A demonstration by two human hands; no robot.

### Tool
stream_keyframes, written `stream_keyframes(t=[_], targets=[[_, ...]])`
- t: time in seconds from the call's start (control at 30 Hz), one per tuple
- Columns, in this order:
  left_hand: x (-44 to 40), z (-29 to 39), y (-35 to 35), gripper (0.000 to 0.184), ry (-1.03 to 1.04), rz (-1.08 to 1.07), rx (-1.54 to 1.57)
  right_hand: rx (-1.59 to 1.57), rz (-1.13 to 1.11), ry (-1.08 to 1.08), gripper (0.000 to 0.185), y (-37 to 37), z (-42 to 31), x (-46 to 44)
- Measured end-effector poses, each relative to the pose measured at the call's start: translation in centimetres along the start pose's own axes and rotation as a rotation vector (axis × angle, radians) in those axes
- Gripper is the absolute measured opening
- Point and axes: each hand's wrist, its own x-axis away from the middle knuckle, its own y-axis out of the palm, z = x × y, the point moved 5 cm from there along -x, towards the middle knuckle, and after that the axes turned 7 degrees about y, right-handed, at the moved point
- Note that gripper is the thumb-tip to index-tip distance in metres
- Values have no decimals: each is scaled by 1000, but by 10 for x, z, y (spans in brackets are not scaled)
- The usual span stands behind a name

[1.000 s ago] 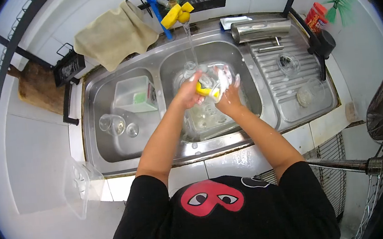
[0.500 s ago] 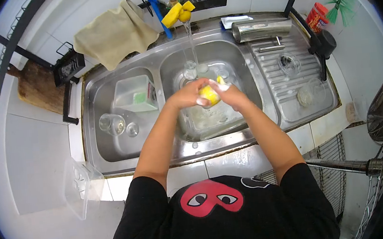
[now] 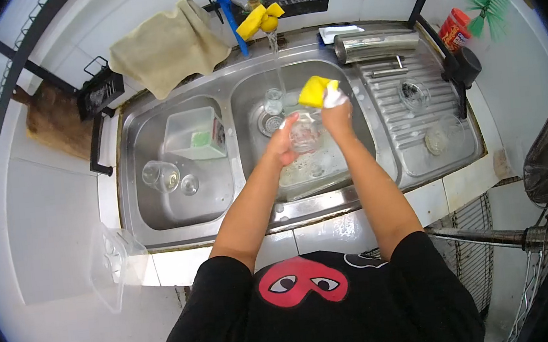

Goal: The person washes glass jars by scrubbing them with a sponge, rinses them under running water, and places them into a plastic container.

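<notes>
Over the right basin (image 3: pixel 363 123) my left hand (image 3: pixel 281 145) is closed around a clear glass (image 3: pixel 304 135). My right hand (image 3: pixel 337 116), just to its right, grips a yellow cloth-like scrubber (image 3: pixel 316 92) with white suds on it. The scrubber is apart from the glass. Behind the hands a small clear glass (image 3: pixel 273 102) stands in the basin beside the drain (image 3: pixel 271 124), near the stream of running water (image 3: pixel 278 65). A clear tray-like container (image 3: pixel 318 185) lies in the basin below my hands.
The left basin (image 3: pixel 153 215) holds a plastic box (image 3: pixel 181 135) with a green sponge (image 3: pixel 201 139) and glassware (image 3: pixel 162 176). Glass dishes (image 3: pixel 414 93) and a steel cylinder (image 3: pixel 377 45) sit on the right drainboard. A yellow-wrapped faucet (image 3: pixel 261 20) hangs above.
My hands have moved apart. The yellow scrubber has gone up and right in my right hand, and the clear glass now shows in my left hand.
</notes>
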Motion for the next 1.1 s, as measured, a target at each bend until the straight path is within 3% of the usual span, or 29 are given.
stream_keyframes(t=[0.13, 0.17, 0.2, 0.23, 0.27, 0.3, 0.33, 0.37, 0.4, 0.43, 0.47, 0.5, 0.53, 0.57, 0.63, 0.67, 0.77, 0.87, 0.9, 0.93, 1.0, 1.07, 1.1], targets=[[-9, 11, -29, 41, 214, 227, 314, -286, -202, -167, 34, -14, -19, 14], [-11, 15, -33, 42, 282, 291, 408, -197, -284, -365, 39, -7, -32, 33], [-10, 16, -20, 43, 280, 121, 489, -102, -366, -561, 45, 2, -48, 57], [-3, 19, -1, 43, 274, -51, 569, -311, -252, -304, 46, -8, -76, 73], [4, 23, 19, 44, 264, -224, 650, -399, -158, -262, 46, -9, -78, 75], [7, 18, 35, 49, -49, -228, 1127, -488, -62, -226, 46, -11, -79, 78], [-23, 2, -11, 47, 298, -254, 651, -463, 6, -408, 46, 3, -62, 71], [-12, 12, 9, 43, 407, -71, 492, -428, 120, -309, 45, 8, -51, 64], [2, 25, 32, 39, 515, 110, 327, -619, 13, -76, 38, 1, -52, 55], [-7, 27, 23, 37, 628, 115, 222, -900, 3, 142, 33, 5, -49, 50], [4, 39, 30, 38, 804, 151, -70, -1175, -7, 367, 28, 13, -44, 48], [20, 54, 46, 40, 970, 182, -369, -1603, -268, 678, 29, 34, -39, 47], [32, 64, 60, 42, 1127, 207, -674, -1674, -341, 739, 31, 38, -35, 48], [27, 60, 56, 44, 1137, 122, -654, -1744, -414, 799, 33, 43, -31, 50], [28, 56, 53, 46, 1238, 145, -770, -1835, -484, 886, 37, 65, -17, 52], [27, 55, 51, 47, 1289, 157, -829, -1655, -434, 892, 35, 64, -12, 53], [6, 51, 29, 61, 1099, 455, -1033, -953, -311, 722, 31, 56, 4, 53], [-57, 37, -24, 64, 730, 419, -220, -72, -251, 195, 32, 44, 16, 38], [-47, 38, -9, 63, 473, 456, -2, 141, -249, 27, 30, 25, 9, 34], [-51, 41, -15, 60, 424, 466, -7, 353, -241, -140, 28, 7, 4, 32], [-69, 51, -25, 59, 330, 481, -16, 587, -276, -221, 27, -14, 11, 28], [-82, 61, -24, 62, 274, 458, 6, 836, -705, -138, 27, -16, 30, 28], [-87, 64, -24, 63, 244, 448, 17, 846, -713, -162, 26, -16, 45, 31]])
